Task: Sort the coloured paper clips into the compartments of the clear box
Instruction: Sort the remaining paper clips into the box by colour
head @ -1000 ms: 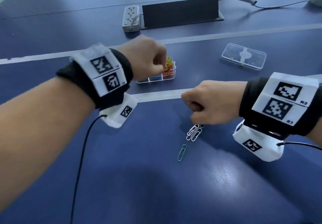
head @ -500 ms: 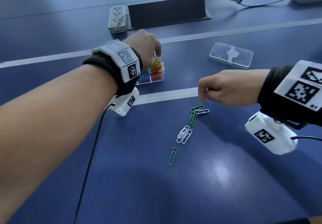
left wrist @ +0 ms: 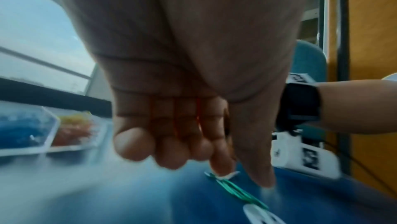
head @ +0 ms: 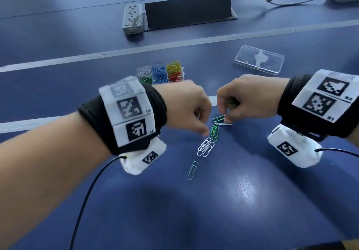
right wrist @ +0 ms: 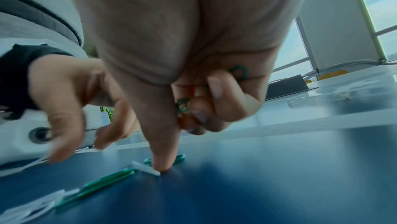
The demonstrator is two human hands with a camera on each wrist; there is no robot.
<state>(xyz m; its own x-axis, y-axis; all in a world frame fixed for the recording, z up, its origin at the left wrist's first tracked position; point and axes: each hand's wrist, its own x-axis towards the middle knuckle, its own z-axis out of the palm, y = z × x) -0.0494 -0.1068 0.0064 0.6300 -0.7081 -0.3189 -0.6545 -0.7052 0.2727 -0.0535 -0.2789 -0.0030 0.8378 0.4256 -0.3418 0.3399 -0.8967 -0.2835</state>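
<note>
The clear box (head: 159,74) lies past my hands, with white, green, blue, yellow and red clips sorted in its compartments. Loose clips lie on the blue table: a green pair (head: 214,132), white clips (head: 205,149) and a single green clip (head: 192,170). My right hand (head: 227,118) keeps green clips (right wrist: 238,73) in its curled fingers. Its thumb (right wrist: 163,159) presses down beside a white clip (right wrist: 146,169) and a green clip (right wrist: 180,157). My left hand (head: 204,133) hovers just over the green pair (left wrist: 236,192), thumb and forefinger apart, with nothing seen in them.
The box's clear lid (head: 259,59) lies to the back right. Further back stand a grey power strip (head: 133,18) and a dark raised panel (head: 189,9) with cables. White tape lines (head: 174,44) cross the table. Black cables hang from both wrist cameras.
My left hand has come back from the box to the loose clips. My right hand has dropped to the clips by the tape line, still gripping green clips.
</note>
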